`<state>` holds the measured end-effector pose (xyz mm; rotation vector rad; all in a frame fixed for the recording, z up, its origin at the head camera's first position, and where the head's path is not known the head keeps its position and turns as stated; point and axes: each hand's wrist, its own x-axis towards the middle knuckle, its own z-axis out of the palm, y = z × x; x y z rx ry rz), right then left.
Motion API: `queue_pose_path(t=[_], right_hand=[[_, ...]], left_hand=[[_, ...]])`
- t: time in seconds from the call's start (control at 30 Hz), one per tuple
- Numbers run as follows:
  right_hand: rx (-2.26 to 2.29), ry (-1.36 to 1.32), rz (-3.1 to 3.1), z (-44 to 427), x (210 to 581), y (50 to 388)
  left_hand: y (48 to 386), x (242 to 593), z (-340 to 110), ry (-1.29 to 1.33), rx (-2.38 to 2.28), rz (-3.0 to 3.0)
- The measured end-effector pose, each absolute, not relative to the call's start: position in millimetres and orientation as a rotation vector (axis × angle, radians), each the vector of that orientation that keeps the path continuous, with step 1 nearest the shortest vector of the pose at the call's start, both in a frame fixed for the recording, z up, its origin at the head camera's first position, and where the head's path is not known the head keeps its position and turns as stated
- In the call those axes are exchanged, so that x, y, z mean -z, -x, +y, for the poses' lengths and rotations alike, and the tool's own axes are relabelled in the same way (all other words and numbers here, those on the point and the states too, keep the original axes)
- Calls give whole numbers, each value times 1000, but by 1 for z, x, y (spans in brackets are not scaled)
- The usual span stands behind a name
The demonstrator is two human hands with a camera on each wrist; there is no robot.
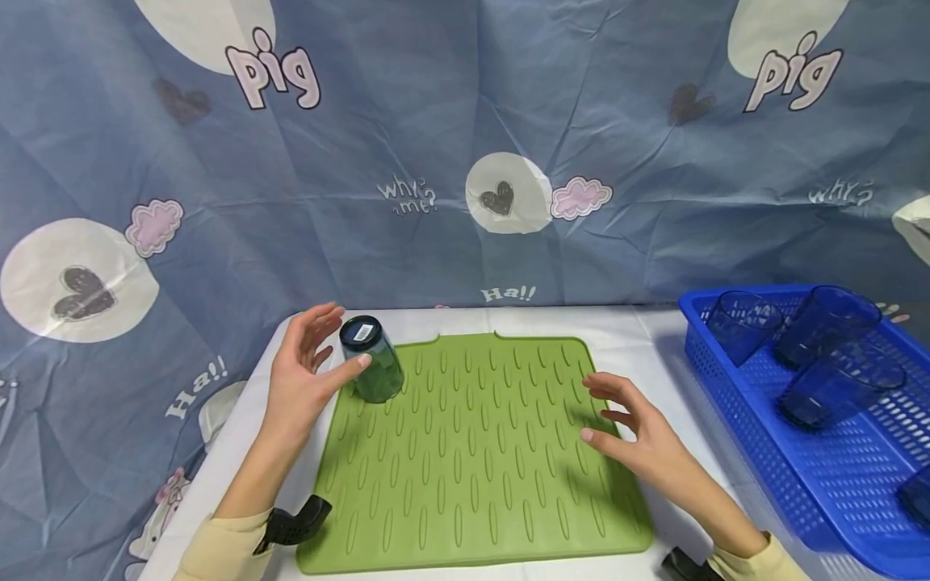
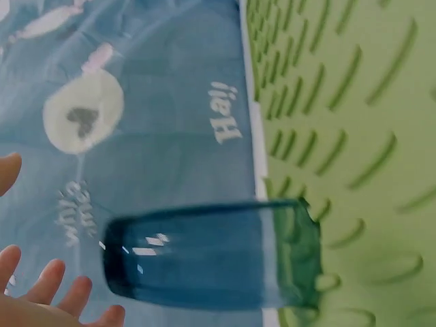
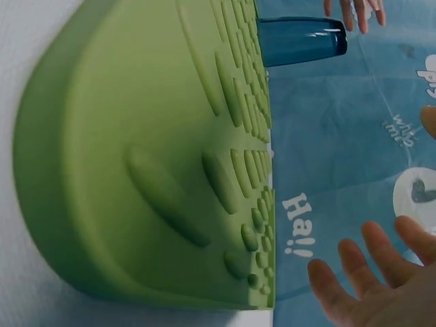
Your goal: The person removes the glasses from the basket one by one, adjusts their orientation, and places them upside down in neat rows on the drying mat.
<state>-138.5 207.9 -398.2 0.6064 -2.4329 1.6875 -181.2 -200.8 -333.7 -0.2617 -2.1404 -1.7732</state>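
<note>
A bluish glass (image 1: pixel 374 367) stands upside down on the back left corner of the green ridged mat (image 1: pixel 472 452). Around its upper left side is my left hand (image 1: pixel 308 367), fingers loosely bent and thumb in front of the base; whether it touches cannot be told in the head view. In the left wrist view the glass (image 2: pixel 204 259) stands apart from the hand (image 2: pixel 51 293). Over the mat's right edge my right hand (image 1: pixel 643 440) hovers with relaxed fingers, holding nothing; the right wrist view also shows this hand (image 3: pixel 381 279).
At the right is a blue perforated basket (image 1: pixel 756 436) with several glasses, among them one glass (image 1: pixel 741 323) leaning near its back left corner. White cloth (image 1: pixel 635 339) covers the table around the mat. Behind it hangs a blue printed curtain (image 1: pixel 407 105).
</note>
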Motion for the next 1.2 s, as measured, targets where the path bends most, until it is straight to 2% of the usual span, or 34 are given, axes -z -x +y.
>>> queue_pose_path(t=[0.37,0.7,1.2], right_hand=[[-1702,-619,-2423,212,394,138],[-1697,-616,-2412,213,388,137],[-1669,-613,-2415,214,382,134]], left_hand=[[155,321,-177,495,1704,-2213],[137,339,-160,737,1657,-2416],[128,360,-142,738,1708,-2505]])
